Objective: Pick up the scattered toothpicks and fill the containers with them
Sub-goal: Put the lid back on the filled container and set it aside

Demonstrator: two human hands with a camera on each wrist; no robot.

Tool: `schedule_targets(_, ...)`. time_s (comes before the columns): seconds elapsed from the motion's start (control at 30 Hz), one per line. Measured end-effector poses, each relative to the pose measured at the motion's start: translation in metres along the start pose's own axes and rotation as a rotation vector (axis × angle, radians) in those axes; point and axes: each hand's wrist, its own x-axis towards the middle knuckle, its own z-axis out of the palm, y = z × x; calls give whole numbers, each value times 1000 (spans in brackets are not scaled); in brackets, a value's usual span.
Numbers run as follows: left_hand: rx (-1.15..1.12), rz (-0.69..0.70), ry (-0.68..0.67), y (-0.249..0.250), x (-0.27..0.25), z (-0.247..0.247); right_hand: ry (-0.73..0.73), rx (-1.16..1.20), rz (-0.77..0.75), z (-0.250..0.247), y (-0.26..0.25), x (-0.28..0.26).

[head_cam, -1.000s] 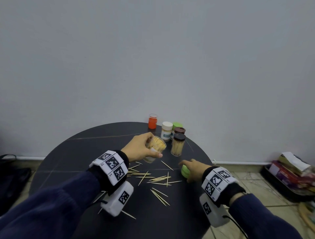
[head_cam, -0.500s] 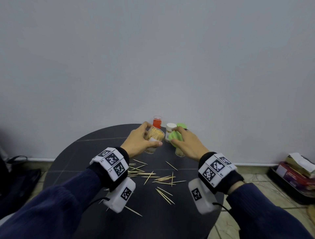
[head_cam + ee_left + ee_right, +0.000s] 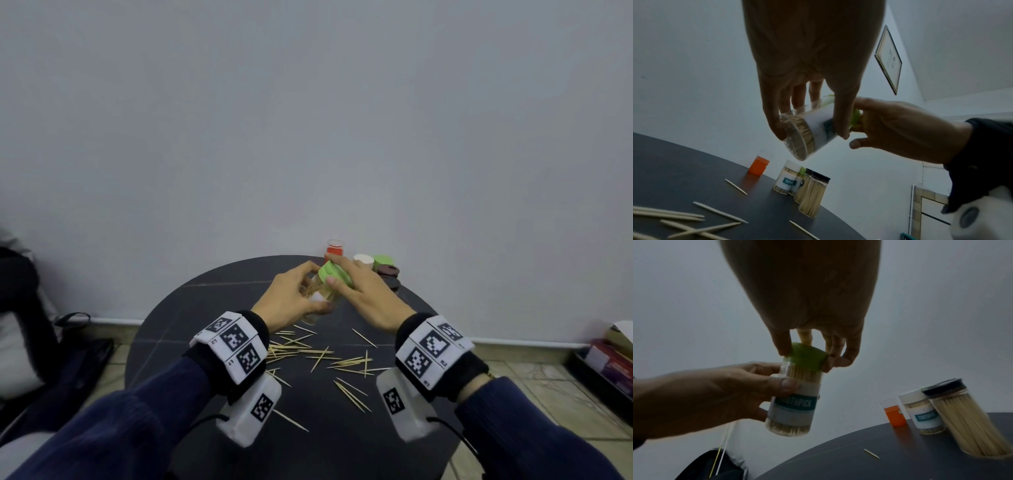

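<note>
Left hand grips the light, rigid toothpick jar mid-body while right hand pinches its green cap rim.

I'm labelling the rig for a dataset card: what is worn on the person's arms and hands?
Both hands, left hand and right hand, are bare. Each arm has a dark navy sleeve, a black wrist cuff with a white band of square black-and-white markers, and beneath it a white camera block bearing one more marker, with a black cable.
</note>
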Motion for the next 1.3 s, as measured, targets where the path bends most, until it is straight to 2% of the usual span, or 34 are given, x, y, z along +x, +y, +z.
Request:
schedule_targets(0.13,38,-19,16,0,-3,-1,-62,-63,-16,0,-1,0)
schedule_targets(0.33,82,-57,31,4,-1,6,-69,-58,19,7,10,4)
schedule_targets(0.5,42,-57,57,9,4,19,-25,32,45,6,16,0)
schedule_targets(0.63,-2,-78,5,6,10,26,-33,120,86,-1,23,-6)
schedule_targets(0.7,3,-105,-8,2,19,27,10,183,119,-3,30,-9)
schedule_targets(0.77,16,-137,-5,-3,31,27,124,116,127,-6,44,-10)
schedule_targets(0.87,39,-191,4,-10,54,30,252,-194,124,-14,70,-8)
schedule_targets(1.03,65,-263,-1,-23,99,53,97,-524,146,-15,97,-9)
schedule_targets(1.3,54,-375,-21,-49,150,98,-26,-544,142,-9,100,-4)
